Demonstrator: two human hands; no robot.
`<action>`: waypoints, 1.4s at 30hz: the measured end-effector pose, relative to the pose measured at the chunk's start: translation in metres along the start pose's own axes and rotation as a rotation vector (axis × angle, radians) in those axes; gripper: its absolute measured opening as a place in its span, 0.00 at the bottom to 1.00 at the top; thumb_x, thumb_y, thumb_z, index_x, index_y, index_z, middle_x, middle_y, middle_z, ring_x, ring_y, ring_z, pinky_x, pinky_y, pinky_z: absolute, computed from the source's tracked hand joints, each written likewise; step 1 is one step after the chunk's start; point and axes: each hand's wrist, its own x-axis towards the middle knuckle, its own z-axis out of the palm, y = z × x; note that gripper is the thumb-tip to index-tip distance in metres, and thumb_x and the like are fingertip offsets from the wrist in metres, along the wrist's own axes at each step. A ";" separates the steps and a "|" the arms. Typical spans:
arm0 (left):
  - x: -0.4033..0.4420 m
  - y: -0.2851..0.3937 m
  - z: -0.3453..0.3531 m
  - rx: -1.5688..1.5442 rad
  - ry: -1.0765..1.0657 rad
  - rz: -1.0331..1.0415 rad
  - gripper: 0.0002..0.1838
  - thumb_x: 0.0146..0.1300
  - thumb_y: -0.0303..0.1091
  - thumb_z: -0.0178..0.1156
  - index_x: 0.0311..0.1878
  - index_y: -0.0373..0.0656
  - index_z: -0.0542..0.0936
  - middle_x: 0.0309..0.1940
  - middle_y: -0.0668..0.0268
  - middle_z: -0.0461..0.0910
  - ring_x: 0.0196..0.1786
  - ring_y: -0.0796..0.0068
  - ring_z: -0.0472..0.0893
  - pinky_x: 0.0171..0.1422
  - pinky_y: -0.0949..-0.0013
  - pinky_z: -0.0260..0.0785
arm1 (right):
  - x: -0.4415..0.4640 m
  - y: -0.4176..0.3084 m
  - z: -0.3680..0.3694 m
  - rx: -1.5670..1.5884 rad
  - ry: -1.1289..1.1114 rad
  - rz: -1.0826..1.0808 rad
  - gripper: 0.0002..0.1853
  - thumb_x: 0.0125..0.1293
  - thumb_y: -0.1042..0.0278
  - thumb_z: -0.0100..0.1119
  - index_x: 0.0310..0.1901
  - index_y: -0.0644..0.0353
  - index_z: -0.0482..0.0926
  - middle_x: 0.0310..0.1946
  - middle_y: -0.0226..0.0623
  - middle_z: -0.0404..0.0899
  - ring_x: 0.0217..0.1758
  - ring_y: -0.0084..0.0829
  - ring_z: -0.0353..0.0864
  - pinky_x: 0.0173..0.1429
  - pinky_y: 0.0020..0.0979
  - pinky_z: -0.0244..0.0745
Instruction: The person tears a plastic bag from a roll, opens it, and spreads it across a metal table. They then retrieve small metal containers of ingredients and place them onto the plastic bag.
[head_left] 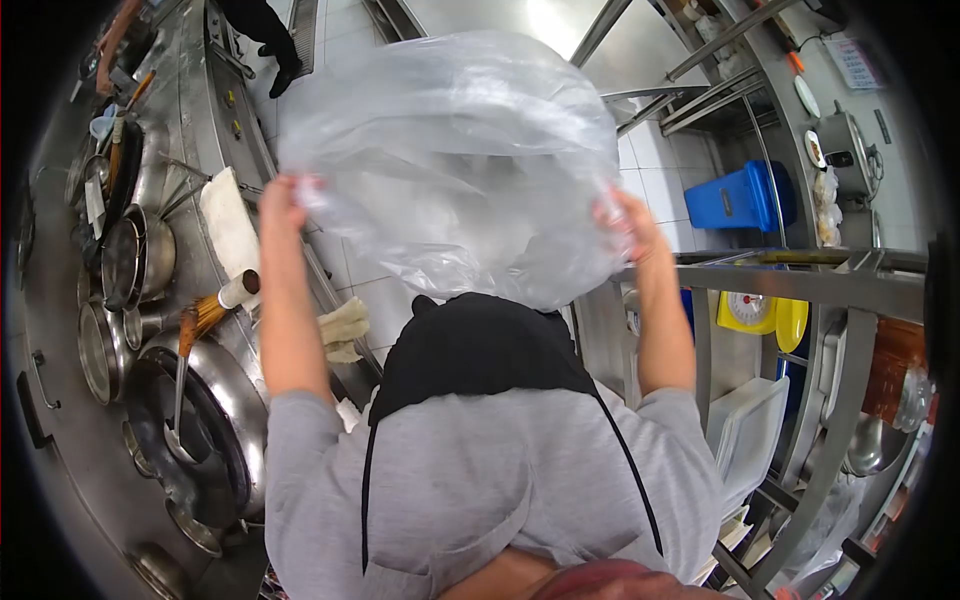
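A kitchen with a white tiled floor, seen from above through a round lens, has a long steel desk on the left, loaded with woks and pans. A steel rack stands on the right, with a blue bin beyond it and a yellow scale on its near side. At far left is another person's dark trouser leg.

In the middle, a person in a grey shirt and black apron holds up a large clear plastic bag in front of the body, over the floor between desk and rack. The bag looks mostly opened out: its mouth is wide and its film billows toward the far side. The near edge is crumpled, so some spreading seems left; no contents can be made out inside.

Both forearms reach forward, well apart, one on each side of the bag. The left hand has its grip pinched on the bag's left edge; the right hand has its grip pinched on the right edge. Blur and film hide the exact finger placement.
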 end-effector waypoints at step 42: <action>-0.097 0.119 0.033 0.892 -0.128 0.495 0.26 0.46 0.29 0.60 0.54 0.42 0.82 0.43 0.67 0.82 0.36 0.77 0.77 0.38 0.73 0.68 | -0.011 -0.064 -0.047 -0.989 0.712 -0.713 0.26 0.56 0.74 0.60 0.60 0.60 0.73 0.46 0.49 0.81 0.42 0.48 0.82 0.51 0.41 0.76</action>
